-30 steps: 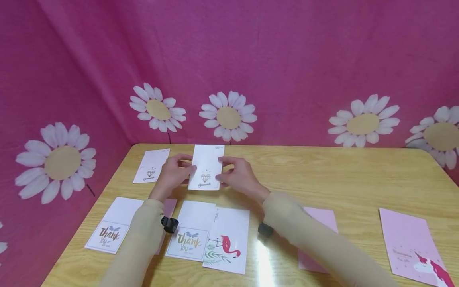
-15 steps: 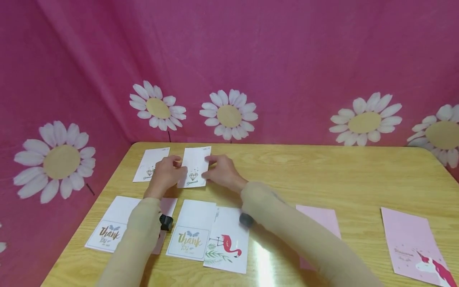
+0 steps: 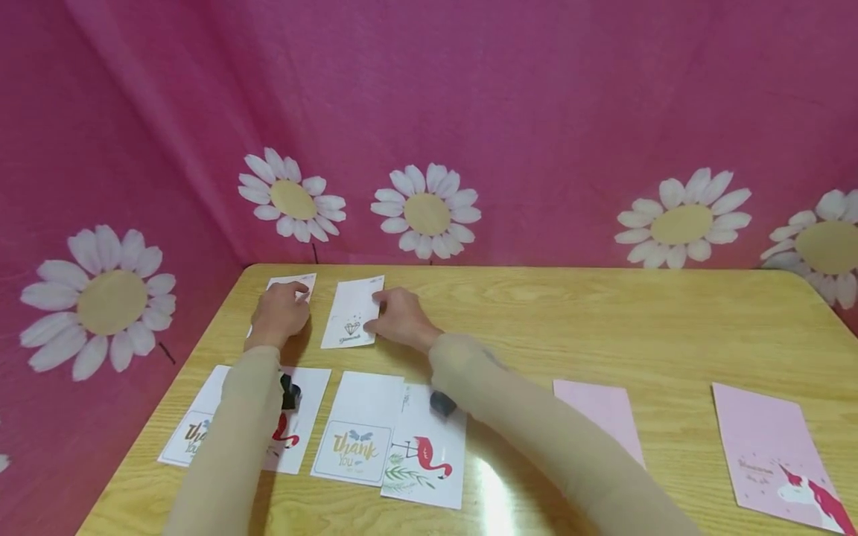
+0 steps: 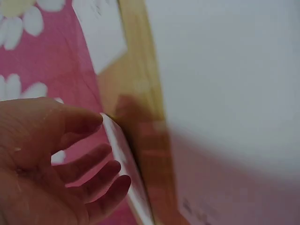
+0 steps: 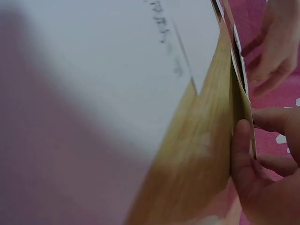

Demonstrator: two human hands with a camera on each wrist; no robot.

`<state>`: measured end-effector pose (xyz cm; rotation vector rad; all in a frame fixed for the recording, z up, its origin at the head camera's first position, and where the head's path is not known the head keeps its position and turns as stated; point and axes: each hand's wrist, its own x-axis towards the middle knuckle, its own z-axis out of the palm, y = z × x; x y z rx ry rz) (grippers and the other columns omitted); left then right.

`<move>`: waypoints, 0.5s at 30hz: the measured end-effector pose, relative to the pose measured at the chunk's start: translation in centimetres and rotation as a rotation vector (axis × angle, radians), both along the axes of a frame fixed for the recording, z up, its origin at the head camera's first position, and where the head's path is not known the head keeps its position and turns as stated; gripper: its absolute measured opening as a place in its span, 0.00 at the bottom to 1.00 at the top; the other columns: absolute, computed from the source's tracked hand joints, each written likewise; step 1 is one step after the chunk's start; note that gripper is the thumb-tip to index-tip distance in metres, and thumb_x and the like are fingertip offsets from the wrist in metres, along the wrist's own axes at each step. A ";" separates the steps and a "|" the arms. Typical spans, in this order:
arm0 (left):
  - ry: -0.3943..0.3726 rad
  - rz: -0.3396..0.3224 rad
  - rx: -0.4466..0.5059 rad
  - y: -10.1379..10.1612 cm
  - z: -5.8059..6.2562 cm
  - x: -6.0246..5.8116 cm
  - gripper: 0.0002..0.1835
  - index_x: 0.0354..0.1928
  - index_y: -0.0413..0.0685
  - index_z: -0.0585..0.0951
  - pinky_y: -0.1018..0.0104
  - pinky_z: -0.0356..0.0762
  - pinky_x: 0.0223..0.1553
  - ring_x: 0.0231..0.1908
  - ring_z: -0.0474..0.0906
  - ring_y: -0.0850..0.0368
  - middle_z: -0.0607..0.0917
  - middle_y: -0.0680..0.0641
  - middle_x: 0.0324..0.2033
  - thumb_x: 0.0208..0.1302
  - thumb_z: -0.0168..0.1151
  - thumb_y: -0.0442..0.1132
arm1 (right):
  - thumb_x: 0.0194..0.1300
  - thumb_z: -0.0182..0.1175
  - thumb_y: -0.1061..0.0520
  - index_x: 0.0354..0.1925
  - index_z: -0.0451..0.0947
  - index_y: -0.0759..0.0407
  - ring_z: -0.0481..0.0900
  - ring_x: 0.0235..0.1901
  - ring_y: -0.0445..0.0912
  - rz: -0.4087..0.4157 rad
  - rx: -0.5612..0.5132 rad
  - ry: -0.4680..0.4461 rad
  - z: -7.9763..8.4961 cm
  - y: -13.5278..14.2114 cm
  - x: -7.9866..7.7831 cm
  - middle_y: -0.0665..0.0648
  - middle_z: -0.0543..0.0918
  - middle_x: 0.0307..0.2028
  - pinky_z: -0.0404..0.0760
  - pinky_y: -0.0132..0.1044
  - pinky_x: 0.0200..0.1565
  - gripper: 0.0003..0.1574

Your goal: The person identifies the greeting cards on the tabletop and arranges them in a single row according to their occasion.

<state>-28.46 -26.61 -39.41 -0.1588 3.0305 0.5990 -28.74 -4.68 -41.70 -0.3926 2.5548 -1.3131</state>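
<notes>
My right hand (image 3: 402, 316) pinches the right edge of a white greeting card (image 3: 348, 305) with a heart-shaped diamond print. In the right wrist view the thumb and fingers lie on either side of that card (image 5: 241, 104), whose side edge stands slightly open. My left hand (image 3: 278, 309) is over a second diamond card (image 3: 288, 279) at the far left and covers most of it. Its fingers are loosely bent in the left wrist view, with thumb and fingertips right at the edge of that card (image 4: 123, 152).
Nearer me on the wooden table (image 3: 536, 320) lie two Thank You cards (image 3: 365, 398) and two flamingo cards (image 3: 429, 476), partly overlapping. A plain pink card (image 3: 596, 409) and a pink unicorn card (image 3: 764, 432) lie to the right. A pink flowered curtain (image 3: 536, 134) stands behind.
Both hands brought the diamond card left and down beside the other one. The left hand then let go and moved left over the second card, while the right hand kept its pinch.
</notes>
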 end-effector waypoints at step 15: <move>-0.088 -0.031 0.036 -1.2 -0.2 -0.2 0.21 0.65 0.44 0.79 0.34 0.64 0.71 0.65 0.66 0.34 0.72 0.32 0.67 0.74 0.54 0.39 | 0.60 0.74 0.48 0.47 0.81 0.63 0.72 0.43 0.46 0.024 0.336 0.160 0.3 -2.8 0.0 0.57 0.78 0.46 0.80 0.38 0.49 0.25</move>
